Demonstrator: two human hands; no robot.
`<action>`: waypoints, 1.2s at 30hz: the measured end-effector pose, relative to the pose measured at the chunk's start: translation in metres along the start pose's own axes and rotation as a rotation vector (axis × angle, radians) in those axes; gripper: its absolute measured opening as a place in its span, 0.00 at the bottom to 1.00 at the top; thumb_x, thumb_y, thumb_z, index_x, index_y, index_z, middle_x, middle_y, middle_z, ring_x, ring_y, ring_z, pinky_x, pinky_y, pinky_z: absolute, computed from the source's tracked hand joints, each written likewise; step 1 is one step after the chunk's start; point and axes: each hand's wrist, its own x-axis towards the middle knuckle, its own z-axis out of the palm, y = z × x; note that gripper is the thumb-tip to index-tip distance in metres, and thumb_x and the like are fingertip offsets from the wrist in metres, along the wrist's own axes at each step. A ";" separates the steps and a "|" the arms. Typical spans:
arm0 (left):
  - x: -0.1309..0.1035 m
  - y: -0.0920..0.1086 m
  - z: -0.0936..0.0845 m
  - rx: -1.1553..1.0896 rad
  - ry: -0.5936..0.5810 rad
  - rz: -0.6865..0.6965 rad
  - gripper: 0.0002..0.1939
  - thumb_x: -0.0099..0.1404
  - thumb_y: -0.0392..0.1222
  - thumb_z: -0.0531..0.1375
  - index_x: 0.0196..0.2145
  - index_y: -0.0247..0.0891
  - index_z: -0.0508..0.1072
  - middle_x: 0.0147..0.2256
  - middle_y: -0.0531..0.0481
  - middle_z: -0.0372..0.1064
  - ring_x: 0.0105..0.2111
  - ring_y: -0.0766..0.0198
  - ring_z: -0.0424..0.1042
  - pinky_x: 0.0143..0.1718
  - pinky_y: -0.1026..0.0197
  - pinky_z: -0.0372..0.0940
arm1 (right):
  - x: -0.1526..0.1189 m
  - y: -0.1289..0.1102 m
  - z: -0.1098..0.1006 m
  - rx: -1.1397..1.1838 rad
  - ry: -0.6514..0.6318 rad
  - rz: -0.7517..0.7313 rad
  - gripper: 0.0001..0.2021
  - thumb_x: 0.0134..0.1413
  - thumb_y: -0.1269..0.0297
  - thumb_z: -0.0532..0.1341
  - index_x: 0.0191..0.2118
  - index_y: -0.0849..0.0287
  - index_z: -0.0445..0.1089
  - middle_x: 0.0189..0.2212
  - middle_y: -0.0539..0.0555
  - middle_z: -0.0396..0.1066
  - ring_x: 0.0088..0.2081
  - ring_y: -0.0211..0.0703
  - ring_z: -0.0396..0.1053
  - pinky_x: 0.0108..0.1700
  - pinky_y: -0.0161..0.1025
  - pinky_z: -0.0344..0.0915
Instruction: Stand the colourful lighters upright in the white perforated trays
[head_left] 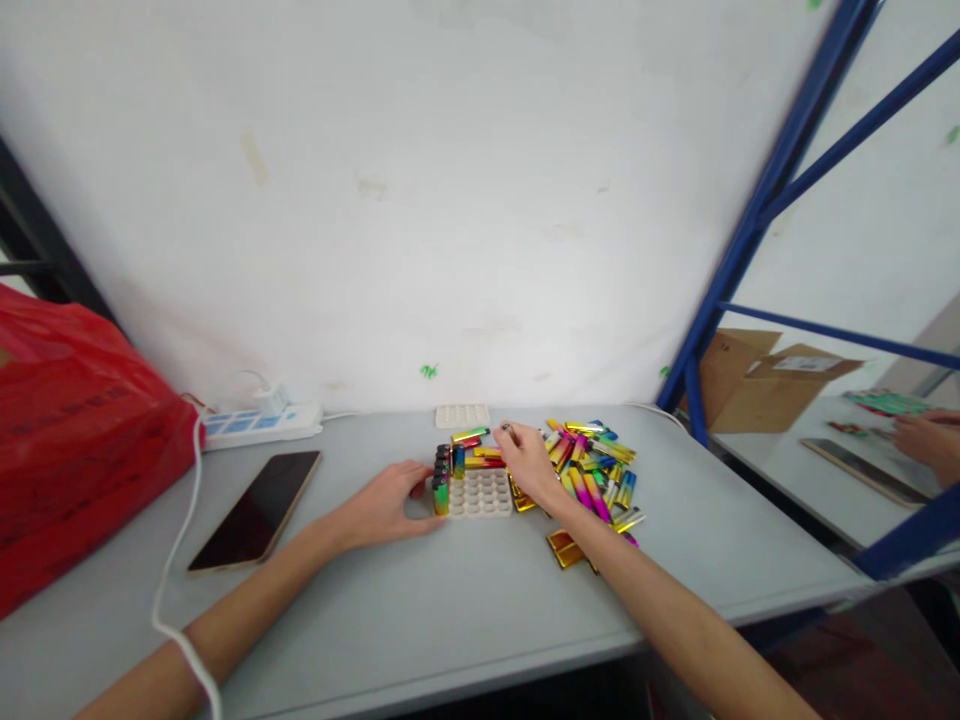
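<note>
A white tray [480, 494] with rows of holes lies on the grey table. Along its left edge stands a column of upright lighters with black tops [441, 490], and one blue lighter [459, 462] stands beside them. My left hand [390, 505], thumb and fingers apart, rests round the left side of this column. Over the back right of the tray, my right hand [523, 460] has its fingers closed on a lighter, whose dark tip shows; the rest is hidden. A pile of shiny multicoloured lighters [592, 470] spreads to the right, and a few lie behind the tray.
Another white tray [462, 416] lies by the wall. On the left are a phone [257, 510], a power strip [262, 424], a white cable [174, 560] and a red bag [82, 440]. Beyond the blue frame [739, 250], another person's hand [930, 440] and a cardboard box [739, 385] show.
</note>
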 end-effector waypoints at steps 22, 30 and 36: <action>0.000 -0.001 0.002 -0.024 -0.005 -0.002 0.21 0.62 0.61 0.64 0.34 0.40 0.70 0.36 0.47 0.73 0.37 0.53 0.73 0.43 0.55 0.67 | -0.007 -0.024 -0.017 -0.279 -0.347 -0.363 0.23 0.78 0.50 0.47 0.31 0.55 0.64 0.31 0.52 0.68 0.35 0.43 0.66 0.45 0.40 0.63; 0.000 -0.001 0.002 -0.038 0.015 0.001 0.19 0.61 0.60 0.65 0.33 0.41 0.70 0.35 0.48 0.74 0.37 0.53 0.74 0.42 0.55 0.67 | -0.006 -0.006 -0.006 -0.320 -0.456 -0.272 0.17 0.75 0.54 0.56 0.36 0.59 0.71 0.28 0.52 0.75 0.31 0.41 0.70 0.38 0.36 0.61; 0.001 -0.004 0.004 -0.026 0.005 0.013 0.18 0.62 0.59 0.65 0.33 0.41 0.70 0.35 0.48 0.73 0.36 0.53 0.73 0.42 0.55 0.67 | -0.009 -0.008 0.011 -0.646 -0.492 -0.441 0.13 0.74 0.56 0.58 0.47 0.62 0.72 0.42 0.62 0.79 0.43 0.49 0.77 0.46 0.40 0.64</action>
